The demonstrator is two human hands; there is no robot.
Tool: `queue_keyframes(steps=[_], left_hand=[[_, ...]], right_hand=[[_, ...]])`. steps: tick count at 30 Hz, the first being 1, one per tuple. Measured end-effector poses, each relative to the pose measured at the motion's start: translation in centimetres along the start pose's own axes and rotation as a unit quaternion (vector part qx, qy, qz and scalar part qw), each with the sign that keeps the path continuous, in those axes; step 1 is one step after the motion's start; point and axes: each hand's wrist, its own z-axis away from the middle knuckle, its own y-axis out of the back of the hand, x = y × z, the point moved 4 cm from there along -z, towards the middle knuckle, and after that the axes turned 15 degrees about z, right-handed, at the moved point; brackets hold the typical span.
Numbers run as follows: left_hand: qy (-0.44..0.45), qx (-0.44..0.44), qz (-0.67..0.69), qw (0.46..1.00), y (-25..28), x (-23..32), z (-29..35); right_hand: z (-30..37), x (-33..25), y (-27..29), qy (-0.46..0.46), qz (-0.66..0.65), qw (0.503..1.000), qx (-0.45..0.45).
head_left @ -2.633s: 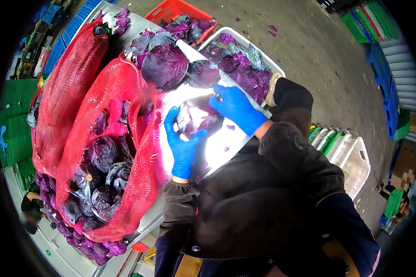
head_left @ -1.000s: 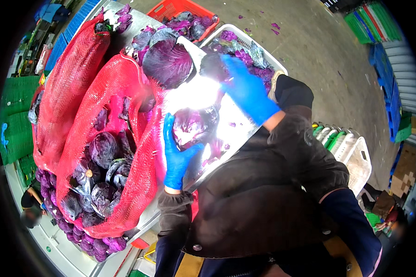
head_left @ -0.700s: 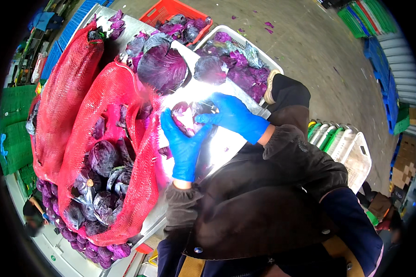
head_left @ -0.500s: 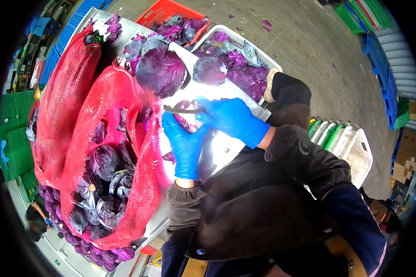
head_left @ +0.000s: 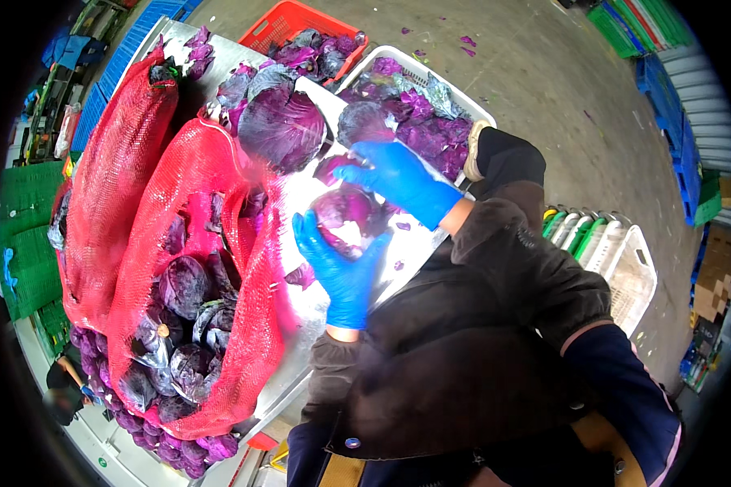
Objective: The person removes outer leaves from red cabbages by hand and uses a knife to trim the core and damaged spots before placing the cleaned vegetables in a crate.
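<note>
A red cabbage point(head_left: 348, 211), with pale patches on its near side, rests in my left hand point(head_left: 343, 276), whose thumb and fingers are spread around it. Just beyond it, my right hand point(head_left: 406, 183) has its fingers apart over a purple leaf point(head_left: 328, 168); I see nothing gripped in it. Blue gloves cover both hands. On the metal table point(head_left: 398, 272) past them sit a large purple cabbage leaf point(head_left: 283, 128) and a dark, rounded cabbage piece point(head_left: 364, 123).
At left, an open red mesh sack point(head_left: 158, 211) holds several red cabbages point(head_left: 183, 286); a fuller mesh sack point(head_left: 110, 195) lies beside it. A white crate point(head_left: 481, 109) and a red crate point(head_left: 260, 31) contain loose leaves. A white basket point(head_left: 638, 280) stands at right.
My right hand has moved up and away from my left, and its fingers have spread. The cabbage is now more exposed. A dark narrow strip seen above my left hand is gone from sight.
</note>
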Motion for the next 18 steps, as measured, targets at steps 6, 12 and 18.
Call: queue_keyframes(steps=[6,12,18], left_hand=[[0.014,-0.100,0.090,0.991,2.2,-1.3,0.0],[0.020,-0.135,0.121,0.983,1.2,0.1,-2.3],[0.090,-0.031,0.067,0.993,0.2,0.3,-0.9]], right_hand=[[-1.1,8.5,-0.3,-0.094,0.088,0.991,0.037],[3.3,-3.3,1.9,0.104,0.127,0.986,-0.010],[3.0,-3.1,1.3,0.099,0.167,0.981,-0.005]])
